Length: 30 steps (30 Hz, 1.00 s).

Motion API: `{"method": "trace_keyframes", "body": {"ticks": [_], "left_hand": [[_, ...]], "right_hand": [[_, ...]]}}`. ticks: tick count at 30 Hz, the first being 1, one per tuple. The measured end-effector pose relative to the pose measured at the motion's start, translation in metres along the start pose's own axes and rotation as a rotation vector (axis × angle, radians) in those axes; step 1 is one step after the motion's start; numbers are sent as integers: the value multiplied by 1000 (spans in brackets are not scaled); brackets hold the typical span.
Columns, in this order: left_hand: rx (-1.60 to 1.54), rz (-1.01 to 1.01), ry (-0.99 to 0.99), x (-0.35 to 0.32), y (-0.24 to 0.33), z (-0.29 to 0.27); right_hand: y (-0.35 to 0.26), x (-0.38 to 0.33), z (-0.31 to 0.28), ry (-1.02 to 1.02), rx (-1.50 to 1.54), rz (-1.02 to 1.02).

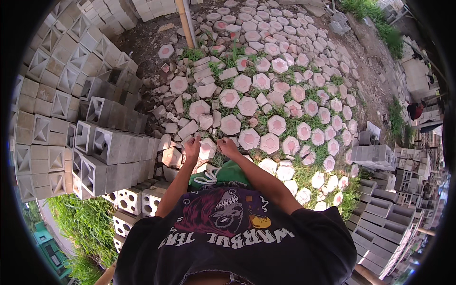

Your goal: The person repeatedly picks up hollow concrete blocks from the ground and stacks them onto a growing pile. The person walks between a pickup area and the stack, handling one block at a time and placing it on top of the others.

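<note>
My left hand (193, 146) is held in front of my waist, its fingers curled together in a pinch. A short way to its right, my right hand (228, 147) is also closed, fingertips turned inward. Whatever either hand may hold is too small to make out. Between and beyond them a hexagonal paving stone (207, 149) with a pinkish centre shows on the ground. Just past my left hand is a grey stone block (188, 129). The drawstring of my green shorts (229, 173) hangs below the hands.
Hexagonal pavers (276, 124) with grass between them cover the ground ahead. Hollow concrete blocks (107, 148) are stacked high on the left, with round-holed blocks (128, 201) nearby. More grey blocks (375, 156) stand on the right. A bamboo pole (185, 23) rises at the far side.
</note>
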<state>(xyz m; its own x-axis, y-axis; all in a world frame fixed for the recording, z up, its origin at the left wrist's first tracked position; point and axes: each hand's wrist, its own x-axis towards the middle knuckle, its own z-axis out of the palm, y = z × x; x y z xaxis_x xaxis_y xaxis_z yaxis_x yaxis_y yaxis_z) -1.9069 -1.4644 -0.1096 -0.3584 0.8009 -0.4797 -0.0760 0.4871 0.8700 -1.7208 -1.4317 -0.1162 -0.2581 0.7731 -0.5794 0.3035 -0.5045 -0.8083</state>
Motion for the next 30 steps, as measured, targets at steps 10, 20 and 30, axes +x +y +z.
{"method": "trace_keyframes", "body": {"ticks": [10, 20, 30], "left_hand": [[395, 280, -381, 70, 52, 167], [517, 392, -613, 171, 119, 252], [249, 104, -326, 376, 261, 300]], "right_hand": [[-7, 31, -148, 385, 367, -65], [-33, 107, -220, 484, 380, 43], [-113, 253, -274, 474, 350, 201]]}}
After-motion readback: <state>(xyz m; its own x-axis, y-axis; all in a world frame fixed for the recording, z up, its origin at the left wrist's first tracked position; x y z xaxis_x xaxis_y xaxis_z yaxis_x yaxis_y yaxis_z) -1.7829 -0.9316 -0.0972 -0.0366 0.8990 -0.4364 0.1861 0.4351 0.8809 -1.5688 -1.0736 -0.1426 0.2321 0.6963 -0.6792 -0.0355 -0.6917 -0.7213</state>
